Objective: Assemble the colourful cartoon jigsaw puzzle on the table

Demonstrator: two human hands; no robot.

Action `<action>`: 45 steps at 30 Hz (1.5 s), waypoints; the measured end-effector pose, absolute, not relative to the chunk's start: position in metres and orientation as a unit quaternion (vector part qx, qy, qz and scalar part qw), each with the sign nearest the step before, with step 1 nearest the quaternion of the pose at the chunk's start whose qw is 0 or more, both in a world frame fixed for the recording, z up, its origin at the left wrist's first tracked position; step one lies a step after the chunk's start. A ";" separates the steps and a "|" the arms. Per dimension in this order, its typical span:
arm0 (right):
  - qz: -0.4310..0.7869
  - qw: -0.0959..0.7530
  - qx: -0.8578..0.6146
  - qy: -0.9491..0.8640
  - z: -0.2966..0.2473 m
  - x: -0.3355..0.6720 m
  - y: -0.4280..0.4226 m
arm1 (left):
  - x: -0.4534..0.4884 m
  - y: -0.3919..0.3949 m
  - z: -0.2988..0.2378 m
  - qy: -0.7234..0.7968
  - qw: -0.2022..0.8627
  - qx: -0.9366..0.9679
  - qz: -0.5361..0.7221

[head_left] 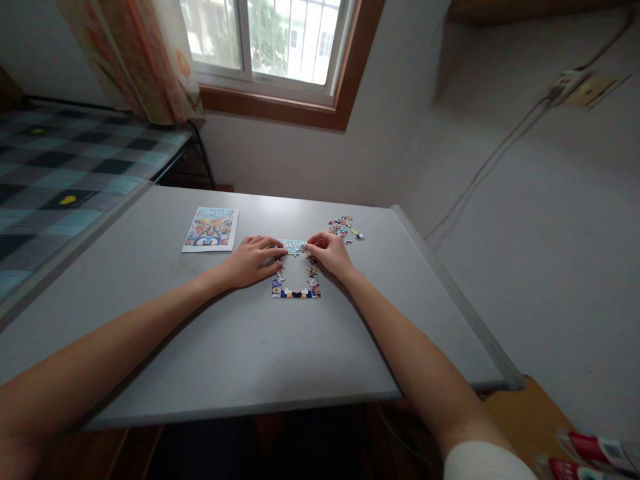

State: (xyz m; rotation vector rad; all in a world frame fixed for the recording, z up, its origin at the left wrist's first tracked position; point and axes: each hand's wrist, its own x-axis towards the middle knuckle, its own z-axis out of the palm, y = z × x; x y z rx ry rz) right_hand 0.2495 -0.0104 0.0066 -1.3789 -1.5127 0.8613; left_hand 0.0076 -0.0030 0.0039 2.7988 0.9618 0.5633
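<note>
A small jigsaw frame [296, 292], only its border joined, lies on the grey table [240, 353]. My left hand [253, 260] rests on the frame's left side, fingers curled down onto the top edge pieces [295, 247]. My right hand [327, 252] sits at the frame's upper right corner, fingers bent and pinching at the same top edge. Whether either hand holds a separate piece is too small to tell.
A pile of loose puzzle pieces [345, 228] lies beyond my right hand. The printed reference picture [211, 229] lies to the left. A bed with a checked cover [60, 173] borders the table's left; a wall stands to the right and a window [270, 40] is ahead.
</note>
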 end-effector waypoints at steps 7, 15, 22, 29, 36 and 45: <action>0.272 0.405 -0.574 -0.658 0.006 0.245 -0.015 | 0.007 -0.002 0.003 0.317 0.071 0.926 0.194; 0.258 0.387 -0.583 -0.666 0.009 0.246 -0.015 | 0.007 -0.003 0.005 0.316 0.073 0.926 0.191; 0.263 0.410 -0.584 -0.649 0.008 0.246 -0.015 | 0.007 -0.003 0.004 0.315 0.071 0.926 0.195; 0.258 0.405 -0.592 -0.647 0.011 0.244 -0.016 | 0.007 -0.003 0.004 0.316 0.074 0.925 0.196; 0.225 0.374 -0.615 -0.657 0.013 0.240 -0.020 | 0.007 -0.004 0.004 0.318 0.077 0.923 0.200; 0.121 0.332 -0.626 -0.695 0.007 0.238 -0.020 | 0.007 -0.003 0.004 0.320 0.063 0.926 0.191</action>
